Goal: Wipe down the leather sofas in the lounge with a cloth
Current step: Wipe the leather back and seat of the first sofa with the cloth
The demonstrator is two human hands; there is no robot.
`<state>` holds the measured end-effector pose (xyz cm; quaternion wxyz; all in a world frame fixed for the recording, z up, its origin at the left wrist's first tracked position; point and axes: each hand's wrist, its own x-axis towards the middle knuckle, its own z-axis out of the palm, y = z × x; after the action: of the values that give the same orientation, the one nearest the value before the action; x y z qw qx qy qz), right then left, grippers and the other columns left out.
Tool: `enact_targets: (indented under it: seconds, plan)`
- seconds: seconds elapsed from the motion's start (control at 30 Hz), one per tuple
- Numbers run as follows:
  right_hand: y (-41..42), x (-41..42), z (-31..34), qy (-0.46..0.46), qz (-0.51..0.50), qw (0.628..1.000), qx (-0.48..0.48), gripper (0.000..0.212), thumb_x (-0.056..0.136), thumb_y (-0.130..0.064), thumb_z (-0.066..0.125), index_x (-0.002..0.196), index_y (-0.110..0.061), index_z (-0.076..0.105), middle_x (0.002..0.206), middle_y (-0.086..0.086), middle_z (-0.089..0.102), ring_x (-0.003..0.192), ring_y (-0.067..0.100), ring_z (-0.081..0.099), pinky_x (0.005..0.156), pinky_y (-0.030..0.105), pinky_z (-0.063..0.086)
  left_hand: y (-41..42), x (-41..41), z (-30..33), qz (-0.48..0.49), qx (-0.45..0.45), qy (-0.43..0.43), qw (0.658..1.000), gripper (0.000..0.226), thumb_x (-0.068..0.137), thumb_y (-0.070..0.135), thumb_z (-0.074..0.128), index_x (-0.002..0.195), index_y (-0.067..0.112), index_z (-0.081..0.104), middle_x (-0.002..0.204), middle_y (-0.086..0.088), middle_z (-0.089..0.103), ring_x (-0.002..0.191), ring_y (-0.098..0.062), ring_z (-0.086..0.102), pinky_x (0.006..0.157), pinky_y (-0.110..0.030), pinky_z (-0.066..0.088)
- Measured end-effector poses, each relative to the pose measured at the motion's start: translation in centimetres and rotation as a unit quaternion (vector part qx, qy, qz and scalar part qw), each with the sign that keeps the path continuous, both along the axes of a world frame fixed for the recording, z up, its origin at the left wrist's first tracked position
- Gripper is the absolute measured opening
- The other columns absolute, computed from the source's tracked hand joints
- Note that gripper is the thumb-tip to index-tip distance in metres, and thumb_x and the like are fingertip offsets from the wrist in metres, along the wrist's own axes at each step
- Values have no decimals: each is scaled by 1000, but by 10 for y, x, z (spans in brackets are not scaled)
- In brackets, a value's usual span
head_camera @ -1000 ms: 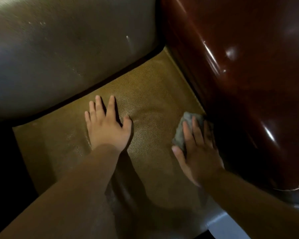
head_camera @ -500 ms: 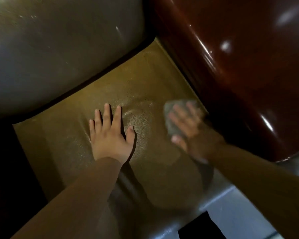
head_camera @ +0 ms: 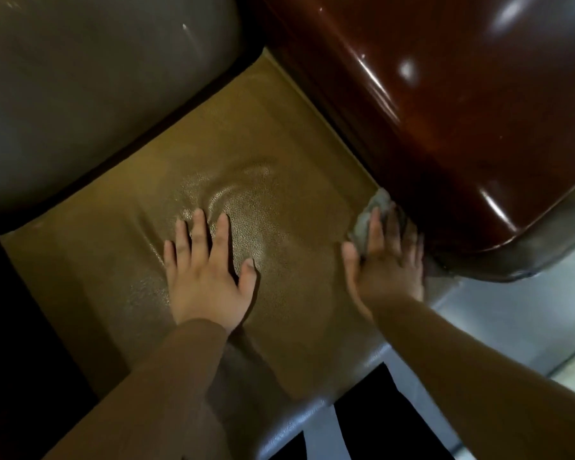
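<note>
**Cloth pinned at right edge of seat, against the armrest**

- Grey cloth (head_camera: 367, 216) is pressed flat under the right hand (head_camera: 387, 260), at the right edge of the tan seat cushion (head_camera: 273, 134), right where the cushion meets the glossy dark-red armrest (head_camera: 445, 111).
- Right-hand fingers are straight and close together, laid over the cloth, not curled round it. Most of the cloth is hidden beneath the fingers; only a bunched grey wad is seen past the fingertips and beside the index finger, on the far-left side of the hand.
- Long axis of the visible wad runs near-to-far, roughly parallel to the armrest seam. Contact between cloth and armrest base is likely but cannot be confirmed; that corner is in shadow.
- Left hand (head_camera: 206, 277) is planted flat mid-cushion, fingers straight and slightly spread, thumb out to the right. Leather is dimpled and rippled just beyond its fingertips, so weight is judged to be carried there. It holds nothing.
- The two hands are apart; bare leather lies between them. The right hand is the one on the cloth.
- Cloth look: small, grey, crumpled, soft. Wet or dry cannot be told.
- Judgement: the seam-side strip is being wiped. The far stretch of the cushion along the seam, toward the grey backrest (head_camera: 97, 94), lies straight ahead of the fingertips, so a far-directed stroke is open.
</note>
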<state>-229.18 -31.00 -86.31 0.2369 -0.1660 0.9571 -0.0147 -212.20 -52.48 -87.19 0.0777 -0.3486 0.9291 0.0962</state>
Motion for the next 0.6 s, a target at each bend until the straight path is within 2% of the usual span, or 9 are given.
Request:
enact_targets:
  seconds: [0.07, 0.17, 0.23, 0.3, 0.37, 0.47, 0.53, 0.6]
  plan:
    - [-21, 25, 0, 22, 27, 999, -29, 85, 98, -75, 8, 167, -26, -4, 175, 4, -8, 160, 38, -8, 129, 53, 0, 2, -1, 0, 7, -7, 11, 1000, 79, 97, 59, 38, 168, 26, 26, 176, -11, 17, 163, -37, 9, 131, -57, 9]
    - [-15, 65, 6, 18, 249, 966, -71, 84, 101, -74, 19, 168, -24, 14, 176, 5, 4, 161, 35, -5, 129, 53, 4, -1, -3, 4, 3, 8, -2, 1000, 81, 97, 62, 35, 169, 27, 22, 177, -10, 12, 163, -36, 6, 131, -57, 8]
    - [10, 47, 7, -4, 345, 935, -80, 83, 100, -76, 16, 168, -29, 12, 176, -1, 0, 161, 30, -8, 129, 53, 6, -3, -2, 6, -3, 20, -14, 1000, 82, 98, 64, 32, 169, 29, 15, 178, -9, 7, 163, -35, 1, 132, -57, 6]
    - [38, 14, 3, -3, 328, 943, -63, 81, 98, -75, 6, 167, -34, 0, 174, -8, -7, 160, 24, -12, 128, 53, 7, 0, 3, 6, -12, 21, -18, 1000, 82, 98, 64, 31, 170, 29, 13, 178, -10, 6, 163, -36, 0, 132, -56, 5]
    - [61, -9, 3, -2, 198, 980, -29, 78, 99, -72, -1, 166, -33, -6, 174, -8, -8, 160, 23, -15, 130, 55, 13, 6, 8, 4, -10, 15, -13, 1000, 81, 99, 62, 30, 170, 28, 13, 178, -10, 7, 163, -37, 2, 132, -57, 5]
    - [61, 37, 5, 35, 56, 998, -23, 79, 102, -69, 5, 167, -26, 1, 176, 0, -3, 160, 31, -15, 130, 53, 3, 16, 12, 1, 4, 11, 1, 1000, 79, 99, 60, 28, 169, 26, 16, 177, -10, 10, 163, -37, 4, 132, -56, 5]
    - [49, 100, 10, 25, 66, 997, -41, 82, 101, -72, 15, 168, -25, 5, 176, 2, -2, 161, 36, -12, 130, 53, 0, 17, 12, 4, 8, 18, -1, 1000, 79, 99, 60, 27, 170, 26, 16, 177, -10, 9, 163, -37, 3, 132, -56, 5]
    - [51, 138, 14, 14, 153, 987, -53, 82, 101, -73, 20, 168, -26, 12, 176, 3, 5, 161, 37, -6, 129, 55, 4, 18, 14, 8, 2, 32, -10, 999, 81, 100, 62, 26, 170, 26, 12, 178, -9, 4, 163, -36, -1, 132, -56, 3]
